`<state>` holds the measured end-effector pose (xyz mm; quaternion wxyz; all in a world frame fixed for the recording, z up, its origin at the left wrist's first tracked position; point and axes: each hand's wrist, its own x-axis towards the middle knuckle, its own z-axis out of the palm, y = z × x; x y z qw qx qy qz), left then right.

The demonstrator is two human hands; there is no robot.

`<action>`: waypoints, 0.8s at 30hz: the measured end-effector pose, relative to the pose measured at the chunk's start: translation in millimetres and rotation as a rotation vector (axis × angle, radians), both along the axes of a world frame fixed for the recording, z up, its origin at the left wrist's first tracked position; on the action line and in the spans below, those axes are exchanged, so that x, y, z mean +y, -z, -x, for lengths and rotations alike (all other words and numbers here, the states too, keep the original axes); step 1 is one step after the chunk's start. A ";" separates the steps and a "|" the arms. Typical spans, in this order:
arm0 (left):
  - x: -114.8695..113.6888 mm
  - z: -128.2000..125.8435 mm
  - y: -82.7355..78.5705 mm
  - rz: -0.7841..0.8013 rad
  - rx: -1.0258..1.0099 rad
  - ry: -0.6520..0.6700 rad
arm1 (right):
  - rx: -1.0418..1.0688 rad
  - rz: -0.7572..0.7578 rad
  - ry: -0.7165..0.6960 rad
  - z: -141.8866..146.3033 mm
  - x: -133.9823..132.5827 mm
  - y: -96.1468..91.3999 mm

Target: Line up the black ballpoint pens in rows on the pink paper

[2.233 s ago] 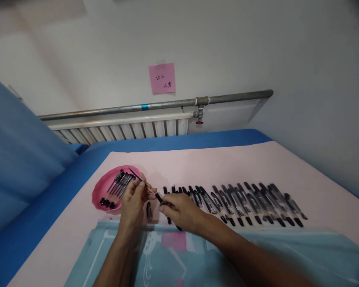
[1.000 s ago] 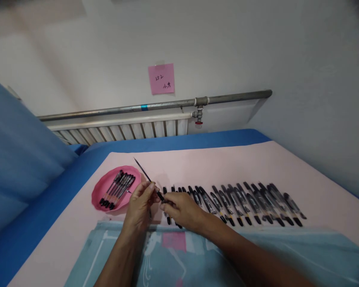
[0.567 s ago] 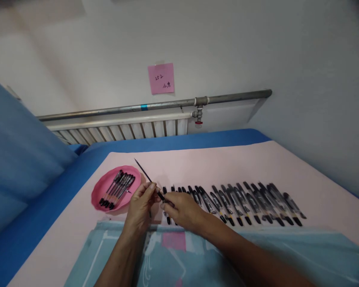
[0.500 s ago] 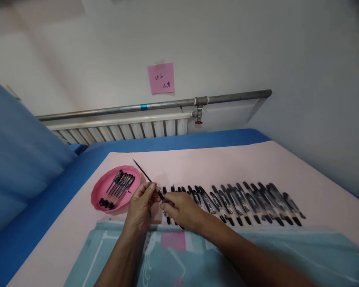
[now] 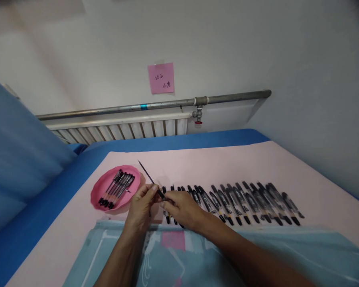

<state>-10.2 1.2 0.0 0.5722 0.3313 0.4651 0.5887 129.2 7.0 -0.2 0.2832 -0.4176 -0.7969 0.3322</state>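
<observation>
My left hand (image 5: 142, 203) is closed, with thumb and fingertips pinched around a thin dark pen refill (image 5: 146, 172) that points up and to the left. Just right of it, my right hand (image 5: 181, 207) grips a black pen part (image 5: 160, 194) in line with the refill; whether the two are joined is hidden by my fingers. Beside my right hand, several black-capped clear pens (image 5: 231, 201) lie in a long row. To the left of my left hand, a pink scalloped plate (image 5: 95, 195) holds several pens (image 5: 117, 189).
A pink sheet (image 5: 197, 163) covers the blue-edged table (image 5: 173, 142). Light-blue patterned cloth (image 5: 113, 247) lies along the near side. Behind stand a white radiator (image 5: 122, 129) and a metal pipe (image 5: 233, 97). A blue curtain (image 5: 24, 159) hangs at left.
The refill's upper tip has shifted slightly right and down, toward the black pen part. Both hands keep their pinching grips in nearly the same place.
</observation>
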 end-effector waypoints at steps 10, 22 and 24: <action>-4.2 1.8 -4.2 -0.063 0.224 0.048 | 0.145 0.029 0.137 -1.5 3.7 -4.8; 1.9 16.6 -2.1 -0.143 0.055 -0.074 | -0.007 -0.144 0.050 -1.4 3.5 0.5; 2.1 20.2 -5.4 -0.191 0.066 -0.140 | -0.161 -0.251 -0.034 -3.0 3.8 2.9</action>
